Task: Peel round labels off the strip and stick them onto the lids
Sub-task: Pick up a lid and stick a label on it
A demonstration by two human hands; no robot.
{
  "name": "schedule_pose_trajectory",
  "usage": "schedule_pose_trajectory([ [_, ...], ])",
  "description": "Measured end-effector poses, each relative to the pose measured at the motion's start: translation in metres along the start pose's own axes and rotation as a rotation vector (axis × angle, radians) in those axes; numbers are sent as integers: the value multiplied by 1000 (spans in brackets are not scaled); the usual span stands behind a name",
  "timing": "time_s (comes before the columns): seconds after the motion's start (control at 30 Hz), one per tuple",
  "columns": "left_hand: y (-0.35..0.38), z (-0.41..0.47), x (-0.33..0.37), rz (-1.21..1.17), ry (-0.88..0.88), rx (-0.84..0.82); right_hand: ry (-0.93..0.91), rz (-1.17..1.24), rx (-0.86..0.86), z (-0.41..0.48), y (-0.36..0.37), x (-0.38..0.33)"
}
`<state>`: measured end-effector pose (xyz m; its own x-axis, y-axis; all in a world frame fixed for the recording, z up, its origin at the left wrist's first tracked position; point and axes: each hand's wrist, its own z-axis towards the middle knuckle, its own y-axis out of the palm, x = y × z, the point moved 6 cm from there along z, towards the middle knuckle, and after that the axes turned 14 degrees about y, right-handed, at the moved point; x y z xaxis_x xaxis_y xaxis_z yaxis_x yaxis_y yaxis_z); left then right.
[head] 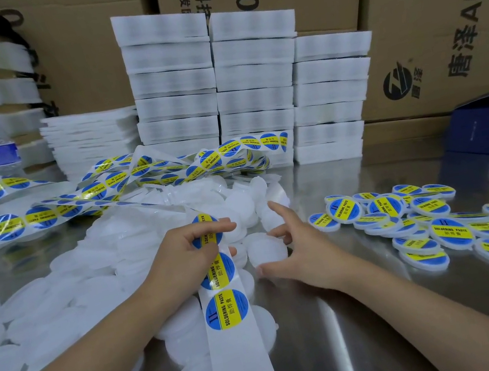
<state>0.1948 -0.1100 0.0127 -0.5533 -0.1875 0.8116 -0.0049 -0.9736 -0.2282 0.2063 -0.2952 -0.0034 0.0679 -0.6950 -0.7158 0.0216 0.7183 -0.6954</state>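
Cartons [436,20]: printed cardboard boxes forming a wall across the top of the frame.
Desk [375,325]: reflective metal surface, bare at lower right.
Foam stacks [251,86]: white trays piled in columns, upper centre.
Bare lids [60,299]: a heap of translucent white discs, from the left edge to the centre.
Label strip [238,350]: white backing running from the bottom centre up to the left hand, with blue-and-yellow round labels on it. More of it lies in loose loops at mid-left.
Labelled lids [440,226]: finished pieces heaped at the right, well apart from the bare heap.
Left hand [181,258]: centre; its grip is closed on the strip, thumb and fingers pinching it at the top label [207,234].
Right hand [300,250]: just right of centre; wide grip, fingers spread over one lid [266,250]. Contact with the lid is uncertain.
Step in hand: probably choosing the next lid, with the label not yet peeled.
Next move: lifting the label's edge cleanly off the backing, then centring it on the lid before pressing it down.
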Motion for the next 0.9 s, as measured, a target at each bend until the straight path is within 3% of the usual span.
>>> schedule_pose_trajectory([
  [0.1,0,0,0,-2,2,3,-19,-14,16,-1,-1,-2],
  [0.3,-1,1,2,41,7,23,-27,262,32,-3,-8,-11],
  [0.4,-1,0,3,17,1,33,-37,402,-34,-8,-6,-17],
  [0.57,5,-1,8,18,29,-66,-43,394,-136,-17,6,-25],
  [0.7,4,0,3,93,10,-60,-52,449,8,-18,-6,-29],
  [0.8,1,1,-3,78,-47,-24,-10,749,78,-14,-27,-26],
  [0.9,1,2,-7,76,-96,-18,101,1087,-39,-12,-35,-24],
])
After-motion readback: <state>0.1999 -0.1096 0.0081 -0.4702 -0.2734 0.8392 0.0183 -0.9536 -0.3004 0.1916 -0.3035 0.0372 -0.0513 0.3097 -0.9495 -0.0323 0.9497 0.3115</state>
